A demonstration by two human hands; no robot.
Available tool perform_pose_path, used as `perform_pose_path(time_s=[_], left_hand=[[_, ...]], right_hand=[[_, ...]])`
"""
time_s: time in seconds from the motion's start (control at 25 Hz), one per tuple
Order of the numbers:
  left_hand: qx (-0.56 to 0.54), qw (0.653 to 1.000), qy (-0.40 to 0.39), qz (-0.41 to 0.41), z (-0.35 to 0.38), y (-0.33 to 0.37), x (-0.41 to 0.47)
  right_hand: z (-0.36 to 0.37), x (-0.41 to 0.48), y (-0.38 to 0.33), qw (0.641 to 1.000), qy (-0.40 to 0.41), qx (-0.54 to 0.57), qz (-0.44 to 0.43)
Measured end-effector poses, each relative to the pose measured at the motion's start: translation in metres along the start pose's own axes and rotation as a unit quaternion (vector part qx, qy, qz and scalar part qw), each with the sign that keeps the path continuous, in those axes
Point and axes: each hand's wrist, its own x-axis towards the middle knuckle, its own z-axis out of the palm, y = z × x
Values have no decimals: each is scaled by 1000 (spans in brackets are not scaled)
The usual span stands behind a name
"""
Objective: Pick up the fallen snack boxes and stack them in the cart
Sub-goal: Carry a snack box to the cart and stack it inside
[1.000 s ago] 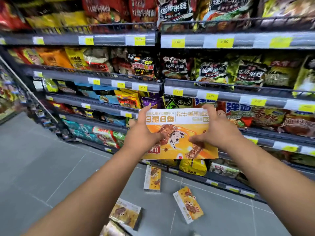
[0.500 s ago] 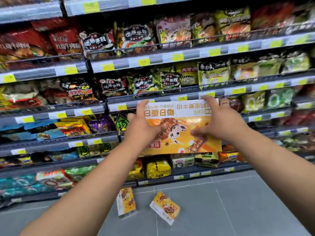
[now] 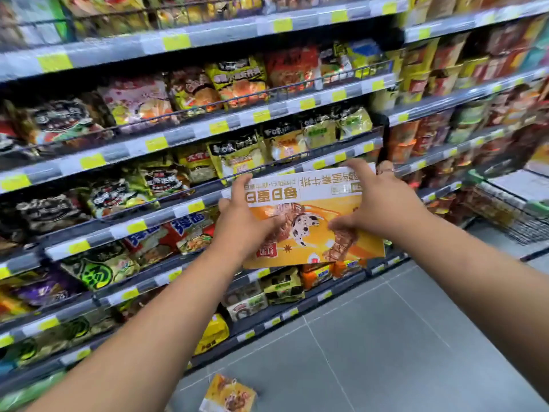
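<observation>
The flat orange-and-white cardboard snack box (image 3: pixel 309 221) is still gripped at both sides by left hand (image 3: pixel 246 224) & right hand (image 3: pixel 378 203), thumbs on front, held up by the grey store shelves (image 3: pixel 190 135). View's been swung right, so green-rimmed wire cart (image 3: pixel 505 217) is now seen; drop-off prob next.

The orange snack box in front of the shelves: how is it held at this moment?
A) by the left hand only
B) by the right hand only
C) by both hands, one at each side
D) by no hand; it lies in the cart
C: the left hand and the right hand each grip one side of the orange snack box, which is up in the air.
</observation>
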Motion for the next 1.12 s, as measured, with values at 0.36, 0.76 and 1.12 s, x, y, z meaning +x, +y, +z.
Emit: perform_pose_path(time_s=[0.36,0.76,1.12], left_hand=[[-12,989,-110,93,169,119,39],[-43,955,-229,185,363,213,131],[-37,910,-323,258,493,310,239]], right_hand=[[-39,0,189,989,31,-3,142],[-49,62,354,955,62,-16,289],[-59,146,469,915,121,9,385]])
